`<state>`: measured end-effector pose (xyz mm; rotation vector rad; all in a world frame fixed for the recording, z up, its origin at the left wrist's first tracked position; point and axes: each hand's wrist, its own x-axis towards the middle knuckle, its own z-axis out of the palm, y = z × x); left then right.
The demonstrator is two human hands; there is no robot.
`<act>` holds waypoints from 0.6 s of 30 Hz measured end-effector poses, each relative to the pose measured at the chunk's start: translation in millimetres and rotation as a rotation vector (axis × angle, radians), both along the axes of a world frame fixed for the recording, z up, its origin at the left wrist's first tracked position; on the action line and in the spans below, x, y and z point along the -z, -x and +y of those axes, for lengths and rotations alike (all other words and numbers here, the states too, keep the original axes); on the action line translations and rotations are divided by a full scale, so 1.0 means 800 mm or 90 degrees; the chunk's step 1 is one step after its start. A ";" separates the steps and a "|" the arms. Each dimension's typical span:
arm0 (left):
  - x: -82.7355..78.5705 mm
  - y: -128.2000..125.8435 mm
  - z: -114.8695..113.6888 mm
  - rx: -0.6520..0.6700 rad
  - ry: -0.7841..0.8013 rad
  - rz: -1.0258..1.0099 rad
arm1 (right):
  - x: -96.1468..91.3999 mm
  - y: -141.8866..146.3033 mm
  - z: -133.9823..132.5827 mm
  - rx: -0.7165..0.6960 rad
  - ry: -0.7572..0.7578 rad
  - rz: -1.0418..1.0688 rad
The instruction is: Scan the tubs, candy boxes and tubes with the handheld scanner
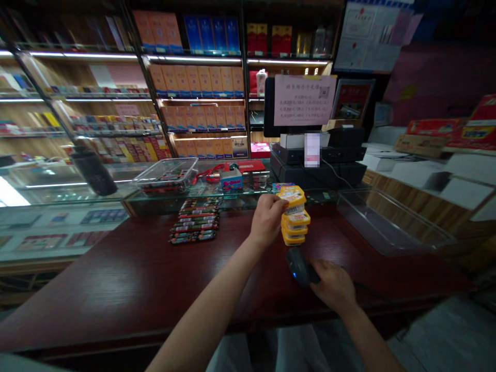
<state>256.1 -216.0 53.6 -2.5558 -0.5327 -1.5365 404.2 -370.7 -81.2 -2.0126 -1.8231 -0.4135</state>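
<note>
My left hand (266, 219) is closed on a small yellow packet (292, 197), held tilted just above a short stack of the same yellow packets (295, 229) on the dark red counter (127, 279). My right hand (334, 285) grips a black handheld barcode scanner (297, 265) with a blue light, its head pointing toward the stack from just below it. Both forearms reach in from the bottom of the view.
A stack of dark candy bars (196, 220) lies to the left. A clear plastic tray (391, 221) sits at right, another tray (166, 174) with goods on the glass case behind. A till and screen (310, 155) stand beyond; shelves of boxed goods (197, 82) fill the back wall.
</note>
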 end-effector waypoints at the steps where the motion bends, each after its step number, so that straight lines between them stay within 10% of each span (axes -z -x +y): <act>1: 0.001 -0.009 0.003 0.005 -0.005 0.022 | 0.000 0.000 0.000 0.002 0.000 0.002; 11: 0.028 -0.032 0.019 0.022 -0.024 0.141 | -0.001 -0.004 -0.002 -0.012 0.021 0.016; 18: 0.043 -0.024 0.004 0.048 0.144 0.058 | 0.006 -0.006 0.001 -0.016 0.008 0.022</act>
